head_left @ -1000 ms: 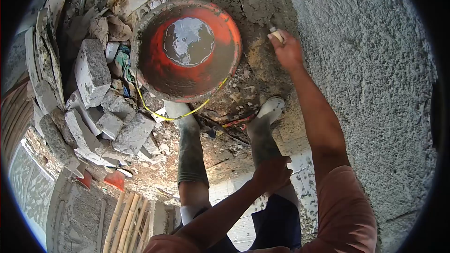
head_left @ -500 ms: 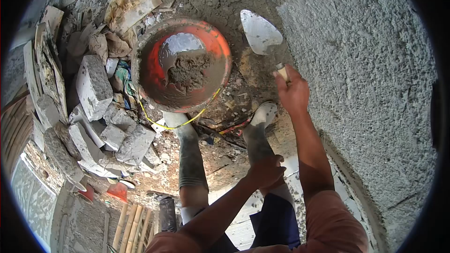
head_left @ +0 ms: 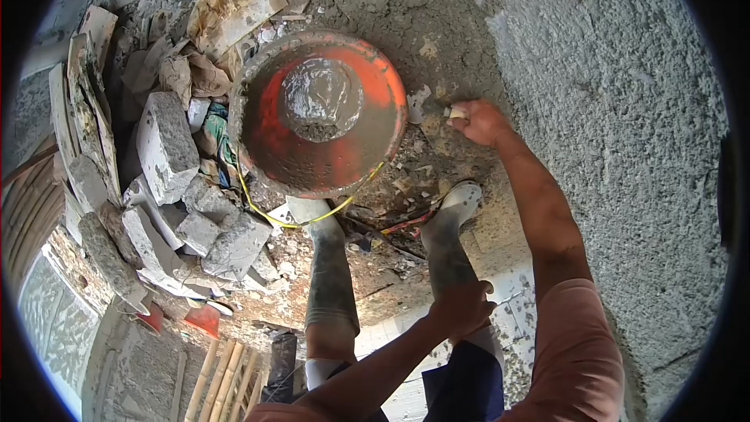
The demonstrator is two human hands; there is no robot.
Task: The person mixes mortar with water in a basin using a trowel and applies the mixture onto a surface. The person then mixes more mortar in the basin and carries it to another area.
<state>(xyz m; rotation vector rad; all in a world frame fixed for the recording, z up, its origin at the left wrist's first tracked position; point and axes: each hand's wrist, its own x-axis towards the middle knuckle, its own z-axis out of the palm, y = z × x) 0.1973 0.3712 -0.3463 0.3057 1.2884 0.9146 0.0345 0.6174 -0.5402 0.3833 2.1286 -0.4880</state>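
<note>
My right hand (head_left: pixel 480 123) is closed around the pale handle (head_left: pixel 456 113) of a trowel, beside the bucket's right rim. The trowel's blade (head_left: pixel 419 103) looks narrow from this angle. To its left stands a round orange bucket (head_left: pixel 381 82) with a mortar-crusted rim and a yellow handle. Grey mortar (head_left: pixel 322 101) lies inside, with a wet, shiny, rounded patch. My left hand (head_left: pixel 461 309) rests at my right knee, thumb sticking out; its other fingers are mostly hidden.
Broken blocks (head_left: pixel 168 148), boards (head_left: pixel 98 109) and crumpled paper are heaped left of the bucket. A rough grey mortar surface (head_left: pixel 609 125) spans the right side. My boots (head_left: pixel 461 199) stand on rubble-strewn ground. Bamboo poles (head_left: pixel 223 379) lie at lower left.
My right hand has moved left and slightly up, and the trowel blade has turned to a narrower view. The mortar's coarse heap now appears as a smoother, shiny rounded patch.
</note>
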